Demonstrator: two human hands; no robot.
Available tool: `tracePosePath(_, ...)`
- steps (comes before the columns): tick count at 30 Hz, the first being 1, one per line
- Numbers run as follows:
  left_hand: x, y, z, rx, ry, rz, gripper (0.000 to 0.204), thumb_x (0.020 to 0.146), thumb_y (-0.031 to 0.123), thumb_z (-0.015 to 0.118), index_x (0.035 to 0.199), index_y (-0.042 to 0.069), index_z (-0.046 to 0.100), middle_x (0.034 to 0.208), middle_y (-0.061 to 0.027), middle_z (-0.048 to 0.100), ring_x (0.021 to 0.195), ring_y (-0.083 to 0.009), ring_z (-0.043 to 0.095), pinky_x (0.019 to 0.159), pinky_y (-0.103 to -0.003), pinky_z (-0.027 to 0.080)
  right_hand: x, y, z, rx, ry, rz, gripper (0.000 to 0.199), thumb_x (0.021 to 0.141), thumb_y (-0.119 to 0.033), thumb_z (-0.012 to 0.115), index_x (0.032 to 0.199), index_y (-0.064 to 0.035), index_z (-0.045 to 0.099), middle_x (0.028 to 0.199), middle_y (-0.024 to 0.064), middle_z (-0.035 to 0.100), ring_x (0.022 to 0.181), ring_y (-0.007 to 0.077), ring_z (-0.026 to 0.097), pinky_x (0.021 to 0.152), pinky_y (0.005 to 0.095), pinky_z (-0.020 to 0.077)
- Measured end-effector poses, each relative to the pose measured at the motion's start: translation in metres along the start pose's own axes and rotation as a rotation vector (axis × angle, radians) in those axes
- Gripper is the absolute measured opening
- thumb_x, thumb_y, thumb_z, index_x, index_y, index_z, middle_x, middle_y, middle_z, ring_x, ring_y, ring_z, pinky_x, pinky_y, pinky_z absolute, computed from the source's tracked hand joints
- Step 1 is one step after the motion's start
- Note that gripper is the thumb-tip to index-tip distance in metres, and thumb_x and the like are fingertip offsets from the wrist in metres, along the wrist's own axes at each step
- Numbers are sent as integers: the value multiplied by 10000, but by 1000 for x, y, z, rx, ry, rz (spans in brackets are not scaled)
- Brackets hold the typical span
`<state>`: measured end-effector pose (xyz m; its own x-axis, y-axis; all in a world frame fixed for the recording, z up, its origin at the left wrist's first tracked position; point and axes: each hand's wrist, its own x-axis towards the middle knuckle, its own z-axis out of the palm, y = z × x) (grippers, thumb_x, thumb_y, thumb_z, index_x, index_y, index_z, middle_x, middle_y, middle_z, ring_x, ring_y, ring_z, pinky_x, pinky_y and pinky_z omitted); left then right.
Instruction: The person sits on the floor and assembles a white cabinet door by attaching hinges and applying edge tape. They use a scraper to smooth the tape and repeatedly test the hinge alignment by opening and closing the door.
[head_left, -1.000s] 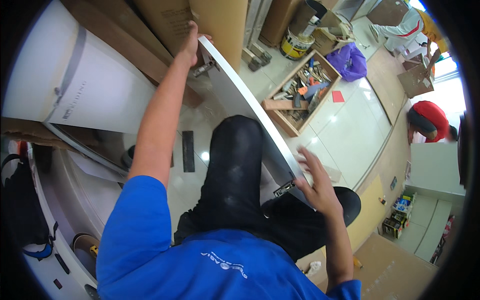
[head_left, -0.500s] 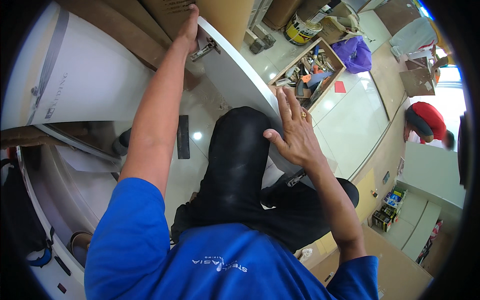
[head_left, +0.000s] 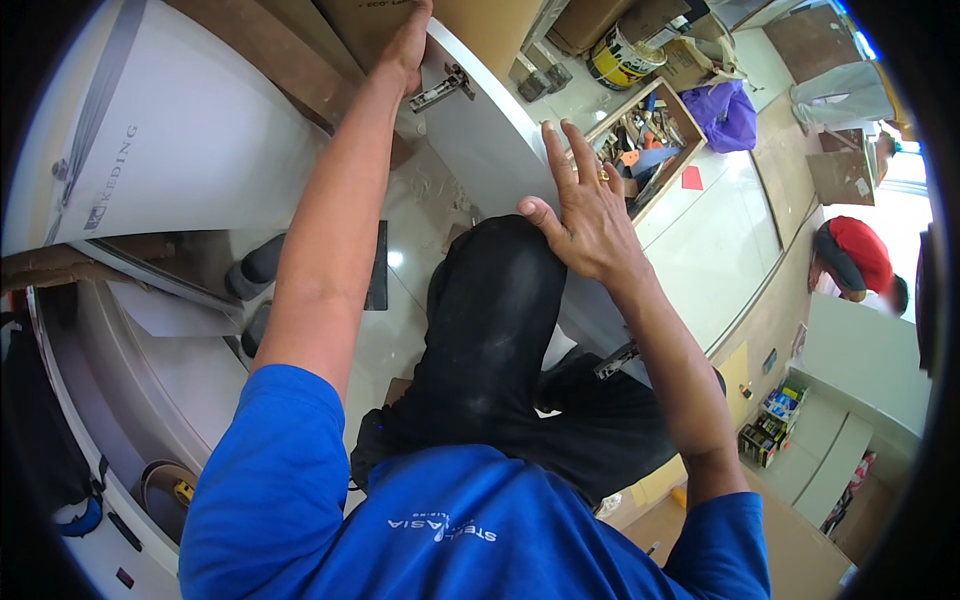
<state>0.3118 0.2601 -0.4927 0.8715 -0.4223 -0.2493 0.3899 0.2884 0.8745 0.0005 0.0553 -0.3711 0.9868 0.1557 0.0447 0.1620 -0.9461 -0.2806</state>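
A white cabinet door [head_left: 478,165] stands on its edge, slanting from the far middle down past my raised black-trousered knee. Two metal hinges are fixed to it: one hinge [head_left: 443,89] near the far end, another hinge [head_left: 616,360] below my right wrist. My left hand [head_left: 404,55] grips the far end of the door beside the first hinge, its fingers partly cut off by the picture's top. Over the door's upper edge lies my right hand [head_left: 592,225], fingers stretched and spread, a ring on one. Whether its palm presses on the door is hidden.
Beyond the door sits a wooden box [head_left: 690,140] of mixed hand tools, beside a purple bag [head_left: 722,115] and a yellow paint can [head_left: 622,60]. A large white panel [head_left: 190,130] leans at the left. Another person in a red shirt [head_left: 858,255] crouches at far right.
The door and my left hand appear slightly farther right in the picture. My right hand has slid a little along the door's edge, fingers still spread.
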Motion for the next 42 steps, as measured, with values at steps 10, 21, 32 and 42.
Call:
tracePosePath(10,-45,17,11,166,9,115,837,864,795,704,1265,65,620,1273,-111,633,1230,-267,562,1114,-454,418,34,-4,3,307,-154,110,897,1068,-672,425,1679,-41,246,1579,331,446,1414,500,490,1180,557,376)
tracePosePath(21,-120,33,35,456,130,131,1728,525,588,1042,1665,-46,-92,1667,-351,255,1592,-406,245,1293,-464,255,43,-7,10,809,-352,317,684,1132,-577,406,1526,-31,529,1431,230,628,1379,327,560,1174,405,398)
tracePosePath(32,-122,22,35,979,175,277,1655,498,553,1053,1713,73,37,1673,-341,217,1579,-475,225,1283,-529,279,77,7,45,901,-149,170,570,1102,-461,576,1461,-18,556,1246,293,709,1224,349,683,1056,407,496)
tracePosePath(42,-116,24,36,732,255,412,1210,693,470,993,1603,38,324,1480,-275,502,1363,-367,536,1106,-466,491,110,6,43,724,-152,259,606,1054,-576,583,1348,-57,688,1205,281,735,1203,415,685,1041,454,506)
